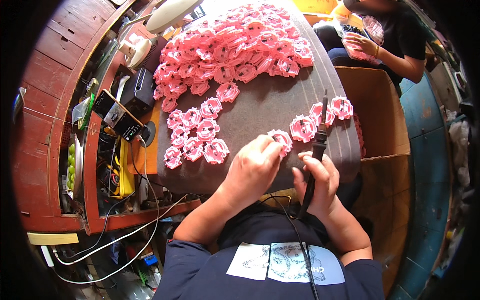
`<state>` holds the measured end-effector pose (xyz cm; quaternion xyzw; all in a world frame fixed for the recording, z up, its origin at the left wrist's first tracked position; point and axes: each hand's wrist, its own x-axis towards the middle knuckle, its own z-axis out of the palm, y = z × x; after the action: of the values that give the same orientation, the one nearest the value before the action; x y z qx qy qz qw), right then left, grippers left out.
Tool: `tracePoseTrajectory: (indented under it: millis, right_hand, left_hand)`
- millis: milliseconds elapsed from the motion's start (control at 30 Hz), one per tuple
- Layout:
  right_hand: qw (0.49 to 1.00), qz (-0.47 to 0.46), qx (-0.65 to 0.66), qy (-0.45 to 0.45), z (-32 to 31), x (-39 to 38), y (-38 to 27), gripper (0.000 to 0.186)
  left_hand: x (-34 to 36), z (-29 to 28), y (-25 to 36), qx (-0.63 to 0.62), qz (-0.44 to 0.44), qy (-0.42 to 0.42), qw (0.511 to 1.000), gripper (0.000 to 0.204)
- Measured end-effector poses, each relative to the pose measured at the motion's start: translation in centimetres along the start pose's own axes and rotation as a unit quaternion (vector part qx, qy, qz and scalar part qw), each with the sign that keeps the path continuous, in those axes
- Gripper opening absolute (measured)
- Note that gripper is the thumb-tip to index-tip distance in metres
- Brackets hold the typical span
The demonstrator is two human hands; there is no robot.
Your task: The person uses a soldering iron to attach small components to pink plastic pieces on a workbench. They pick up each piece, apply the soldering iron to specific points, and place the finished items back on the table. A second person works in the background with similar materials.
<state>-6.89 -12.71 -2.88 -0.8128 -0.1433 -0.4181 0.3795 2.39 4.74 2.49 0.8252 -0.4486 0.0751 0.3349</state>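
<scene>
Left hand [254,164]: fingers narrow on the near-left edge of a pink part [282,141], probably just to steady it. Can't tell if the part is lifted or resting on the table [265,107]. It's toward the near edge, right of centre, likely for short reach.

Right hand [324,186]: closed round the handle of a soldering iron [319,141], tip up and pointing far, clear of both hands (sensible if it's hot; can't tell from here). Tip isn't on the held part. Cord [302,239] drops near over the shirt, so it stays off the work.

Right of the held part: a short row [303,129] of three more, running far and right. Left: a loose cluster [206,130], laid mostly flat and singly, I'd guess so each is easy to pick. Far side: big pile [232,47], heaped out of the working space, reads as bulk stock. Which group is finished, can't say.

Left of the table: phone [119,116] propped at a tilt, likely to be readable from the seat; black box [140,90] beyond it; lamp [172,16] at the far left, head over the table edge, presumably for light.

Right: carton [377,112], open, against the table side. Far right: co-worker [407,42] holding a clear bag [361,49] with pink stuff inside.
</scene>
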Motion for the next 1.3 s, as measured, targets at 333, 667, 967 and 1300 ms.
tracePoseTrajectory:
  millis: [333, 667, 967, 1300]
  right_hand:
    - [0.999, -0.037, -0.037, 0.000, 1.1, -0.8, 0.4, 0.065]
    - [0.999, -0.021, -0.012, 0.024, 1.3, -1.0, 0.3, 0.064]
    - [0.999, 0.012, 0.035, 0.013, 1.4, 0.0, -0.2, 0.056]
    - [0.999, 0.021, 0.032, 0.003, 1.5, 0.3, -0.1, 0.055]
  left_hand:
    - [-1.2, 0.3, 0.8, -0.083, 0.059, 0.024, 0.995, 0.028]
    - [-1.6, 0.6, 0.6, -0.083, 0.044, 0.006, 0.996, 0.031]
    - [-1.9, 1.6, 0.9, -0.112, -0.010, 0.056, 0.992, 0.030]
    - [-1.8, 2.3, -0.2, -0.142, -0.006, 0.071, 0.987, 0.023]
